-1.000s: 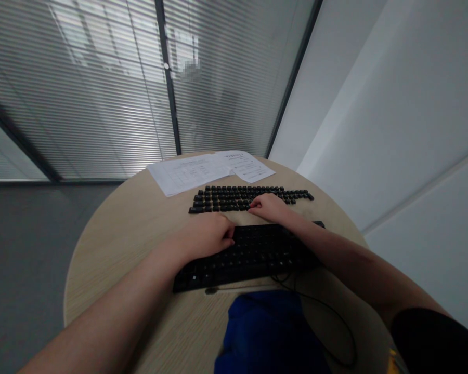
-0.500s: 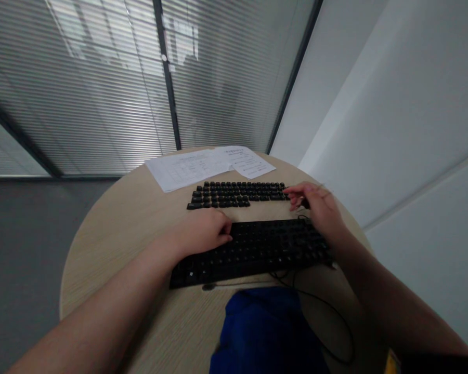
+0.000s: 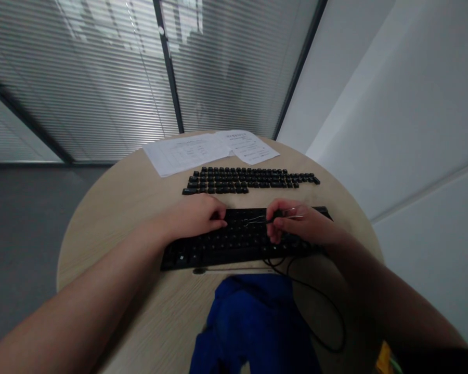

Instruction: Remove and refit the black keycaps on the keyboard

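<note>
A black keyboard (image 3: 222,253) lies on the table. My left hand (image 3: 197,214) rests over its upper left part, with curled fingers at the far edge and the thumb on the keys. In my right hand (image 3: 290,223) is a wire keycap puller (image 3: 255,221), gripped by its dark middle. The puller's wire ends point left, over the upper keys; whether they touch a key is too small to tell. Loose black keycaps (image 3: 234,179) sit in rows on the table beyond the keyboard.
Printed papers (image 3: 195,153) lie at the far side of the round wooden table (image 3: 113,208). A black cable (image 3: 327,301) loops near the table's right front. Blue cloth (image 3: 253,322) shows at the near edge. A wall (image 3: 425,104) stands at the right, and a blind-covered glass partition (image 3: 101,93) behind.
My right hand has moved left and nearer, from the right end of the keycap rows to over the keyboard, bringing the puller. My left hand keeps its place on the keyboard. The view has shifted slightly.
</note>
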The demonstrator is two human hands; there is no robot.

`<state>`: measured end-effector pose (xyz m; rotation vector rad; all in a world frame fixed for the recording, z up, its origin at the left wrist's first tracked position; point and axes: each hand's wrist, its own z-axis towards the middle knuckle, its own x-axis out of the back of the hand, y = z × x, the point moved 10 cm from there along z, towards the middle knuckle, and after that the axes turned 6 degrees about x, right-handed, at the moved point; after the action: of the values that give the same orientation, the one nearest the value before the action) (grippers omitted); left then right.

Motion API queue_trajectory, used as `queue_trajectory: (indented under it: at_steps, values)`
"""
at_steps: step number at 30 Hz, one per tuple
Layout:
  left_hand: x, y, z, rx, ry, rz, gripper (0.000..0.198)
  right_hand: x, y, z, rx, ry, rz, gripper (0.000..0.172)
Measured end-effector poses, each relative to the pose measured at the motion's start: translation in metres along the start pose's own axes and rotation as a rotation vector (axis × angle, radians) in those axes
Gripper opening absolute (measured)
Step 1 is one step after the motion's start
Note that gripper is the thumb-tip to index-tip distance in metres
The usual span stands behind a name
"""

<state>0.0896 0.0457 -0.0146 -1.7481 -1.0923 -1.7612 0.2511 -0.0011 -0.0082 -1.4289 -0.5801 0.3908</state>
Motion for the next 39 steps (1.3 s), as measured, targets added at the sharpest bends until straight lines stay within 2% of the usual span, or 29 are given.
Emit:
queue_trajectory:
  at_steps: [5,11,14,22,29,39]
  values:
    - [0.003,0.005,0.0,0.004,-0.015,-0.016,0.019,-0.004,0.012,0.008,0.037,0.044,-0.033,0.049]
    - [0.002,0.003,0.0,0.0,-0.025,-0.027,0.02,0.009,0.034,0.014,0.028,0.261,0.0,0.058]
    - [0.0,0.0,0.0,0.0,-0.025,-0.036,0.019,0.013,0.037,0.014,0.034,0.317,-0.021,0.058]
    - [-0.001,0.001,0.001,0.001,-0.025,-0.055,0.019,0.009,0.032,0.01,0.053,0.282,-0.149,0.062]
    - [-0.001,-0.001,0.001,0.065,-0.065,-0.051,0.014,0.005,0.032,0.01,0.071,0.249,-0.119,0.065]
    - [-0.002,-0.001,0.002,0.065,-0.06,-0.055,0.013,-0.006,0.02,0.0,0.146,0.193,-0.243,0.061]
